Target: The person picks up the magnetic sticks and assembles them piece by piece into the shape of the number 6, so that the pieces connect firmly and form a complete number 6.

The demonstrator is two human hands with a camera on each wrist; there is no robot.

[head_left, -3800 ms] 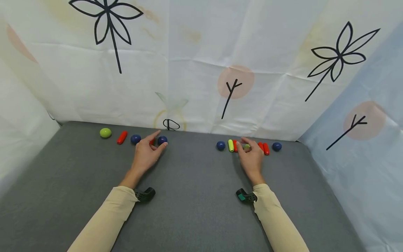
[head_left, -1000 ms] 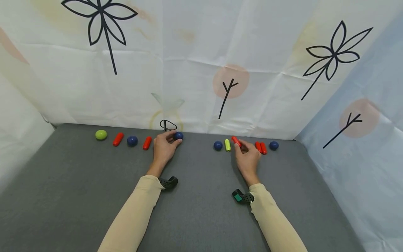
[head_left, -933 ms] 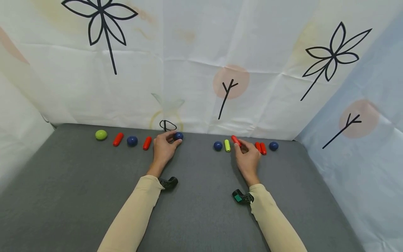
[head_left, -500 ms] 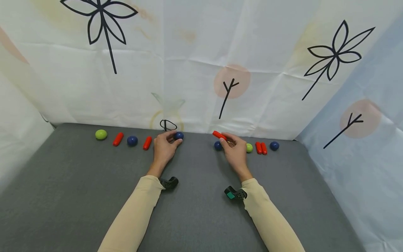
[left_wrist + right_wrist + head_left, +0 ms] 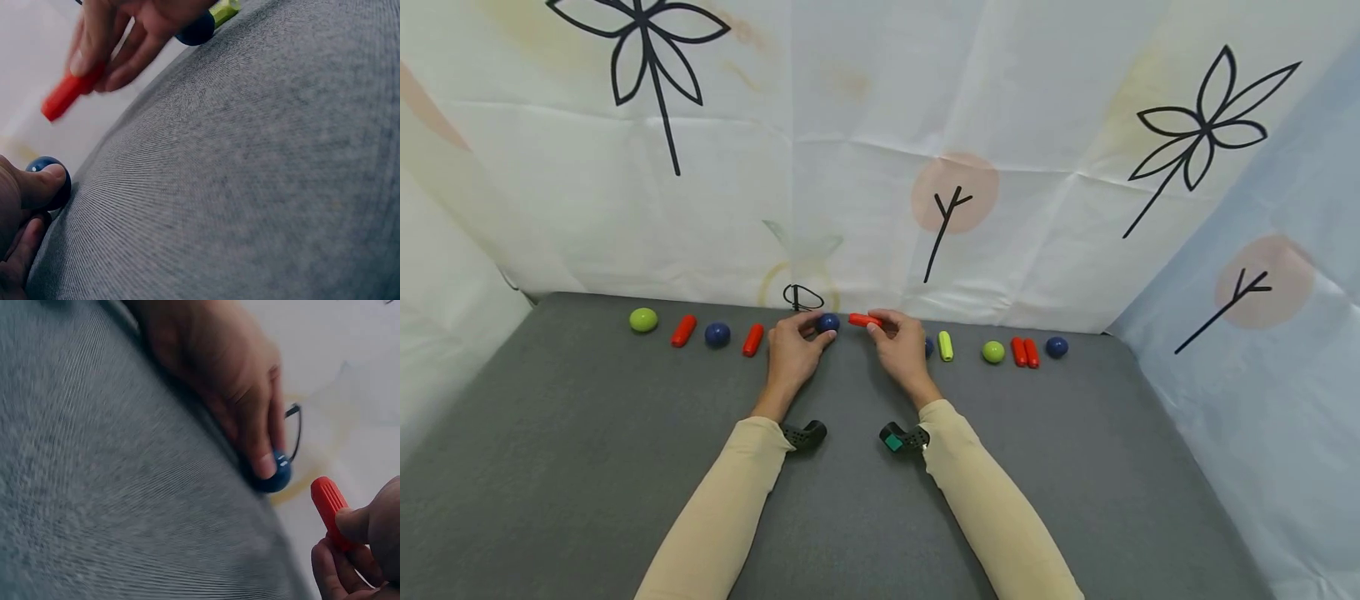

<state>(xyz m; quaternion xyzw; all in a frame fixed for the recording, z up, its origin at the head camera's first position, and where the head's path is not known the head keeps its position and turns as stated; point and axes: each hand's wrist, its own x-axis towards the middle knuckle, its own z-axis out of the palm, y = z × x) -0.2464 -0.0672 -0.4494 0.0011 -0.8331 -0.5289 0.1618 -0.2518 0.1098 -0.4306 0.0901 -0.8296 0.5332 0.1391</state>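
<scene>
My left hand (image 5: 792, 354) pinches a glossy dark blue ball (image 5: 829, 323) between thumb and fingers, at the back of the grey tabletop. Just to its right, my right hand (image 5: 902, 350) holds a small red ridged peg (image 5: 863, 320), one end pointing left at the ball. In the right wrist view a gap shows between the peg (image 5: 328, 497) and the ball (image 5: 279, 478); the peg appears raised off the cloth. Partly behind the right hand sits another blue ball (image 5: 928, 347), with a yellow-green peg (image 5: 946, 346) beside it.
Left of the hands, a green ball (image 5: 643, 320), a red peg (image 5: 683, 331), a blue ball (image 5: 717, 335) and a red peg (image 5: 753, 340) form a row. Rightward lie a green ball (image 5: 993, 352), two red pegs (image 5: 1026, 352) and a blue ball (image 5: 1056, 347). A patterned curtain (image 5: 865, 233) borders the back.
Within the last second my right hand has carried the red peg leftward, uncovering the right-hand green ball. Earlier, my left hand took the blue ball and shifted it right; it has since stayed put.
</scene>
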